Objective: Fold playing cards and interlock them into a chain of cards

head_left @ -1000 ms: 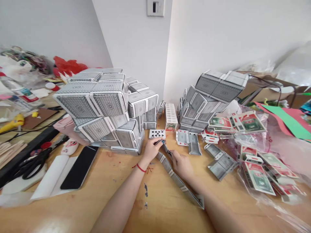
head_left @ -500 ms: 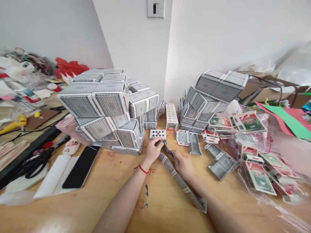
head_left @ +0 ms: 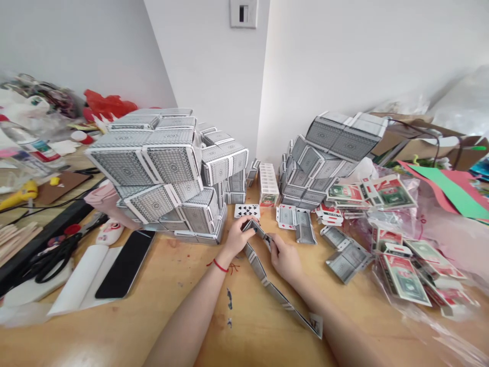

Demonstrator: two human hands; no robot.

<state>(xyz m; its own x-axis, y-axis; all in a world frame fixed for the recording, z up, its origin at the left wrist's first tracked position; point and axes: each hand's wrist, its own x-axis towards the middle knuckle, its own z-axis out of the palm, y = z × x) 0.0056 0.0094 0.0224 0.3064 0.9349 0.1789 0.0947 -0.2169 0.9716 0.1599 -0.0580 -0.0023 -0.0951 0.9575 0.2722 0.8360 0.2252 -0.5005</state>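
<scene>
A long strip of joined, folded playing cards (head_left: 275,289) stands on edge on the table, running between my forearms. My left hand (head_left: 240,237) is closed on the bent far end of this strip, thumb inside the fold. Fingers curled, my right hand (head_left: 286,259) pinches the short folded section to the right of the bend. Just beyond my left hand lies a face-up spade card (head_left: 246,210). Past my right hand are a folded card piece (head_left: 305,227) and, further right, another folded card piece (head_left: 347,257).
Large stacked card structures stand at left (head_left: 171,158) and right (head_left: 340,137), with a white box (head_left: 269,186) between them. Card boxes (head_left: 405,278) lie on plastic at right. A phone (head_left: 125,265), paper roll (head_left: 78,280), scissors (head_left: 57,255) and glue gun (head_left: 19,196) are at left.
The fold at my left hand has become wider, with the thumb now inside it. Both hands stay near the same place, and the view has shifted slightly.
</scene>
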